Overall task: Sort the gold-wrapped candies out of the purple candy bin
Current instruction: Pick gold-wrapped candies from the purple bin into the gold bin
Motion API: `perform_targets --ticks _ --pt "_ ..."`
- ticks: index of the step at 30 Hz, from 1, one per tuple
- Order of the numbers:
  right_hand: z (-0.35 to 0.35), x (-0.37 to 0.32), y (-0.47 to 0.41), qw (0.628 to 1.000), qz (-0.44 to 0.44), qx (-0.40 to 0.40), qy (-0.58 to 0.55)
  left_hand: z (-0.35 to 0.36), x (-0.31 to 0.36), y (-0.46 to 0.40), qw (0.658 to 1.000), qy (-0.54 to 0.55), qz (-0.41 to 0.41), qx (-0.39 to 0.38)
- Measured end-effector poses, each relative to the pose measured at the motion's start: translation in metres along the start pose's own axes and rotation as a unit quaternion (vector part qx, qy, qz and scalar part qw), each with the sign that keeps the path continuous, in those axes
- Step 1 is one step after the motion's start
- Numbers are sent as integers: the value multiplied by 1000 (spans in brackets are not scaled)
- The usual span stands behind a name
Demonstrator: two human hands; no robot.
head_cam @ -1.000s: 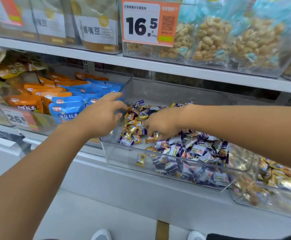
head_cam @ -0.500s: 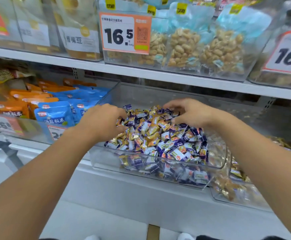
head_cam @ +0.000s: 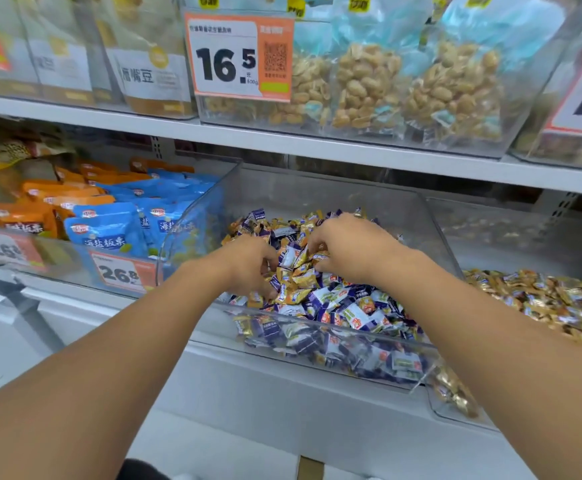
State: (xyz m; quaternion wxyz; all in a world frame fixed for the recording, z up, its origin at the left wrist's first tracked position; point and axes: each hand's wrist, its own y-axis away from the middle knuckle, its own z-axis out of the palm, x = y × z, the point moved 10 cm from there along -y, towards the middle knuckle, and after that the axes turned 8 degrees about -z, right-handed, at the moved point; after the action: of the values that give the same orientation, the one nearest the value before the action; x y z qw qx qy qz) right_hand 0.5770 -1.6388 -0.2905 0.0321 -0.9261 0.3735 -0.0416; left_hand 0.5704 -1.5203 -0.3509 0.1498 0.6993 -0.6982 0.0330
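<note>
Both hands drawn closer together since the earlier frame, over the bin (head_cam: 192,233) middle.
Left hand (head_cam: 244,263) and right hand (head_cam: 348,247) curl into the candies; grip contents cannot be told. Gold candies (head_cam: 298,277) remain among purple candies (head_cam: 358,311): sorting unfinished.

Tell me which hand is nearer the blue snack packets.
Left. The left hand digs in the candy bin's left side, closest to the blue snack packets; the right hand works further right.
</note>
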Motion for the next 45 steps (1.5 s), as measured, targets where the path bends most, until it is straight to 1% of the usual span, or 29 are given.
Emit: perform_targets --ticks 3,5,8,9,10,11,12,13,14,15,16,18,19,20,21,23,25,27,28,29,30,32,33,34,36,38,42,43,45 --pt "4 10 0 999 11 -1 -48 -6 -6 1 997 70 7 8" --pt "-2 17 2 995 16 31 -90 -7 -17 2 989 149 -7 3" --pt "-15 18 5 980 21 87 -177 -13 -34 4 960 276 -33 15" --pt "-16 19 6 964 38 99 -243 -15 -37 4 950 310 -36 19" --pt "-14 21 8 929 72 106 -347 -16 -37 5 940 339 -37 18" --pt "-6 24 10 865 117 101 -478 -16 -36 6 930 365 -38 14" --pt "4 19 12 780 155 77 -602 -15 -34 7 922 384 -37 8" --pt "13 12 13 710 175 50 -680 -13 -31 7 919 394 -35 2" --pt "18 5 14 679 183 23 -711 -12 -27 8 922 386 -32 1" --pt "21 1 13 690 185 1 -700 -11 -24 9 929 368 -30 1" --pt "22 1 12 744 175 -11 -645 -9 -21 9 938 347 -30 -1" --pt "12 -1 8 902 104 0 -419 -5 -18 8 953 302 -30 -7" --pt "6 -11 4 956 38 4 -292 -4 -18 6 961 275 -29 -4" --pt "9 -23 3 983 -21 -18 -183 -4 -18 5 968 248 -30 5" --pt "19 -30 4 992 -53 -61 -92 -5 -17 5 974 225 -32 17" --pt "30 -28 6 993 -52 -106 -15 -8 -17 6 981 190 -25 37" --pt "25 -27 5 994 -60 -83 -44 -8 -10 7 986 164 5 36" --pt "14 -21 5 986 -42 -37 -156 -6 -1 7 991 121 43 30" --pt "12 -12 6 966 1 -21 -258 -4 2 5 993 101 54 28" --pt "15 -4 10 921 58 -18 -385 -1 5 3 995 77 61 28" --pt "24 -1 14 847 107 -32 -520 3 7 0 996 55 62 28" --pt "33 -14 21 665 146 -67 -729 7 11 -4 997 32 63 35" --pt "33 -18 21 591 149 -68 -790 6 12 -4 996 37 67 40" --pt "32 -20 21 535 150 -62 -829 5 13 -4 995 50 70 44" --pt "31 -21 21 476 156 -46 -864 1 8 -3 994 71 65 48" --pt "32 -20 20 457 170 -30 -872 1 3 -1 994 82 58 42" --pt "40 -9 19 465 229 16 -855 9 5 1 990 127 56 8" --pt "40 -7 19 486 234 26 -842 12 6 1 989 135 53 -4" --pt "37 2 18 592 224 36 -774 15 9 0 989 138 48 -11"
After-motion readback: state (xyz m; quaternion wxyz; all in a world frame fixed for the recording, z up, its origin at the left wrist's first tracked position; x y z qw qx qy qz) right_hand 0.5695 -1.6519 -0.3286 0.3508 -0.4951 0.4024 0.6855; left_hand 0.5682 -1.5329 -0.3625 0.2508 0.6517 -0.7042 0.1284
